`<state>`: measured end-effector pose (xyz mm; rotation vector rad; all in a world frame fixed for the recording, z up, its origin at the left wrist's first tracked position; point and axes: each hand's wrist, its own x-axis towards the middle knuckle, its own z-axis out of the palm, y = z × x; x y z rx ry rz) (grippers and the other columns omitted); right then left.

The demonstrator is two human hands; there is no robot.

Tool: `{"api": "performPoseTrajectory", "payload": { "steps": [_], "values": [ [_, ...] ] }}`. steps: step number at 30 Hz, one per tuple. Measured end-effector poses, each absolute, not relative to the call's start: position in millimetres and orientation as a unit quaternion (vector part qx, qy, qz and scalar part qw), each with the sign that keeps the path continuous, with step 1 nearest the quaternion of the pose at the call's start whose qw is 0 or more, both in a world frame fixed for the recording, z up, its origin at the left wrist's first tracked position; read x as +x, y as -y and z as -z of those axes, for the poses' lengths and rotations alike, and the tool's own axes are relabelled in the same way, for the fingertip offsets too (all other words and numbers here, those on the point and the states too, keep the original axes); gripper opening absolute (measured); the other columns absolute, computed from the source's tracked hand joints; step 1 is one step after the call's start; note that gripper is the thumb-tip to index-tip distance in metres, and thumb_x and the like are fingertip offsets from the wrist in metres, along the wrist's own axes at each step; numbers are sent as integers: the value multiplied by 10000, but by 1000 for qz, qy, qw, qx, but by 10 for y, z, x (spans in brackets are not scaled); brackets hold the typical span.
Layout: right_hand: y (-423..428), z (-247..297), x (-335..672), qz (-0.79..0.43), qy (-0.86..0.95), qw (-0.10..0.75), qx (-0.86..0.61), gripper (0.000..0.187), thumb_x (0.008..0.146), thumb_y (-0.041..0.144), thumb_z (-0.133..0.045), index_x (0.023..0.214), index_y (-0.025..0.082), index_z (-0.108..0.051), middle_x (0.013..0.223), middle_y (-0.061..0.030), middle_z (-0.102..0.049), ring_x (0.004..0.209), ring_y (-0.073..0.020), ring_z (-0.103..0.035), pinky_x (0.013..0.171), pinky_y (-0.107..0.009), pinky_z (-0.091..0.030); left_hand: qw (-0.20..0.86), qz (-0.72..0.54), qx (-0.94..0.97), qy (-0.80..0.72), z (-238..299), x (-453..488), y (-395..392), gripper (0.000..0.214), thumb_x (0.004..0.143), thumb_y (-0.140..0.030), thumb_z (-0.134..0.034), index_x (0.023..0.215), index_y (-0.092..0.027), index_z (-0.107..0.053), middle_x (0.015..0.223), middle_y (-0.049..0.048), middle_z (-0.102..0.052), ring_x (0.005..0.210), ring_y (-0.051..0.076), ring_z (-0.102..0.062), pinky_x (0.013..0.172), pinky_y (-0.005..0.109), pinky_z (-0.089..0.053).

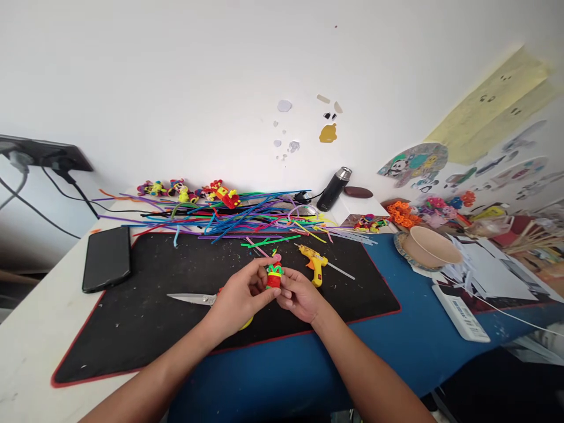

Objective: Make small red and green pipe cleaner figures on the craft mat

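Note:
Between my two hands, above the black mat (154, 329), is a small pipe-cleaner figure (274, 276) with a red base, a yellow band, green zigzag and a pink top. My left hand (240, 296) grips it from the left with thumb and fingers. On its right side, the closed fingers of my right hand (302, 294) pinch it. Scissors (191, 298) lie under my left hand, blades pointing left and handles mostly hidden. Beyond my right hand, a yellow glue gun (315, 262) rests on the mat with a clear glue stick in its back.
Many coloured pipe cleaners (238, 217) lie along the wall, with finished figures (222, 192) behind them. A phone (107, 258) is at left. A black flask (335, 189) stands tilted at the back. At right are a bowl (432, 247) and a white power strip (460, 311).

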<state>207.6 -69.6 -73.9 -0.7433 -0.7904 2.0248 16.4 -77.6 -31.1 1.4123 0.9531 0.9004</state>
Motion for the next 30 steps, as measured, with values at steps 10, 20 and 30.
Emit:
{"api": "performPoseTrajectory", "payload": {
  "steps": [10,20,30],
  "values": [
    [731,757,2084,-798,305,421,-305,379,801,432,-896,895,155,-654,523,99,-464,396,-43,-366,398,-189,-209,504,-374,645,-437,322,186,819,506,864,-334,-721,1353,-262,-611,828,-35,-543,700,141,-551,651,275,-476],
    [715,691,2078,-802,306,412,-305,416,773,460,-913,918,155,-670,514,105,-436,390,-43,-326,401,-192,-209,556,-379,620,-403,286,147,811,479,917,-434,-688,1351,-245,-614,848,-8,-575,742,161,-578,654,276,-504],
    [729,711,2070,-812,302,401,-296,385,786,433,-909,883,156,-661,513,98,-443,396,-46,-356,404,-194,-192,595,-393,581,-392,252,134,775,339,962,-476,-609,1151,-195,-615,738,-21,-607,625,142,-599,571,259,-498]
  ]
}}
